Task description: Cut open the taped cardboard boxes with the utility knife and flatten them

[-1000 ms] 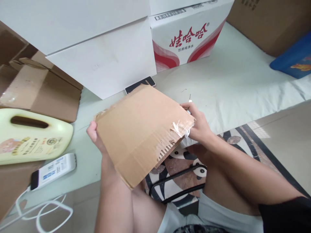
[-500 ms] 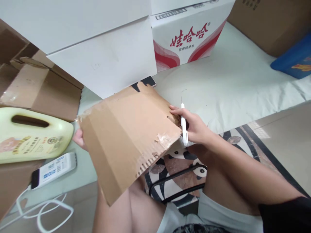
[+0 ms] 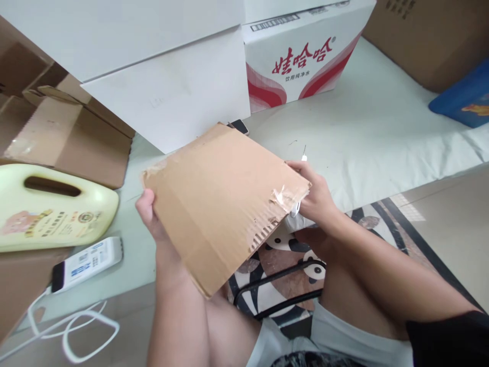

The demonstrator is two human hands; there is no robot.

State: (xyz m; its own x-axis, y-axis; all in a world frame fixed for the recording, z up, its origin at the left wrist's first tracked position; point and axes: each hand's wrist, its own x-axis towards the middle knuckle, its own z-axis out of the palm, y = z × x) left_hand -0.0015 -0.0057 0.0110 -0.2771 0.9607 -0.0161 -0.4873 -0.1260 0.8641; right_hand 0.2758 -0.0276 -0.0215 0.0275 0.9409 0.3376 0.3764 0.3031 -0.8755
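Observation:
A worn piece of cardboard (image 3: 221, 199) is held tilted above my lap, with a ragged lower right edge and scraps of clear tape at its corners. My left hand (image 3: 150, 211) grips its left edge, thumb on top and the other fingers hidden beneath. At the right corner my right hand (image 3: 315, 191) is closed on the cardboard and also holds a slim white craft knife (image 3: 304, 157). The knife's thin metal tip points away from me; its middle is hidden by the hand and cardboard.
White cartons (image 3: 171, 97) and a red-and-white water carton (image 3: 301, 66) stand behind. A dark phone (image 3: 240, 127) lies partly covered by the cardboard. On the left are open brown boxes (image 3: 87, 137), a pale yellow jug (image 3: 95, 204) and a white power strip (image 3: 89, 265) with its cable.
The cardboard has shifted right, and its right part that was bent down now looks flatter. My left hand moved right with it. The knife is now mostly hidden.

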